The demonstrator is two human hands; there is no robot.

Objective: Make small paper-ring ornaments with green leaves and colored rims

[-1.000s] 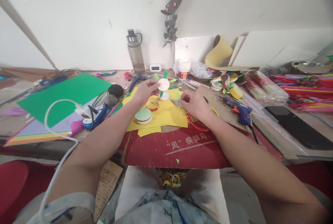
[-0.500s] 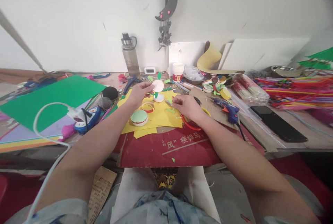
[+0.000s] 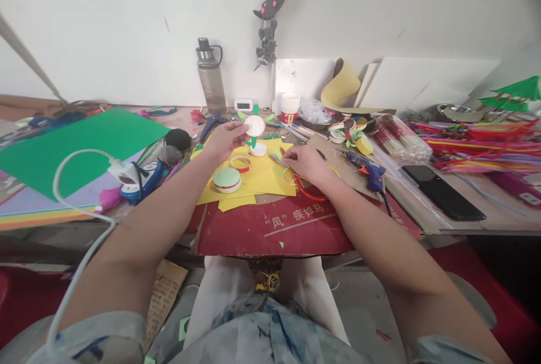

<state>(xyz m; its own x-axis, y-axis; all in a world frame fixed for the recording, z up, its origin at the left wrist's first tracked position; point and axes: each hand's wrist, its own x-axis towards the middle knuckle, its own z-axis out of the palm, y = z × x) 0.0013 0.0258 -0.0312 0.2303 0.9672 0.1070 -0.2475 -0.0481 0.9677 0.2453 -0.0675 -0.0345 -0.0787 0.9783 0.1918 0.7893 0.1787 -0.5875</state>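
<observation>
White paper disc (image 3: 255, 126), with green tabs (image 3: 256, 109) at its edge, is, in the head view, raised above the yellow paper (image 3: 274, 182), its flat face turned toward the camera. The left hand (image 3: 230, 140) pinches it by the left rim, thumb and fingers closed together. The right hand (image 3: 306, 162) is well apart from it, with fingers curled close; a grey blade (image 3: 276, 159) shows beside the fingertips, but I cannot tell whether it is gripped.

In my judgement, this step is done well with a light pinch on the rim only, so the disc does not bend and the tabs are not crushed. The blade's tip should point away from the left fingers.

Concerning containers: the paper cup (image 3: 290, 108), white and red, stands upright by the wall, and its inside is hidden. The bottle (image 3: 210, 79) has its lid on; it is see-through grey, and I cannot tell what it contains. Clear plastic packets (image 3: 401, 137) at the right hold sticks, red and whitish. Crumpled plastic (image 3: 315, 110) lies in a dark bowl, mostly covered.
</observation>
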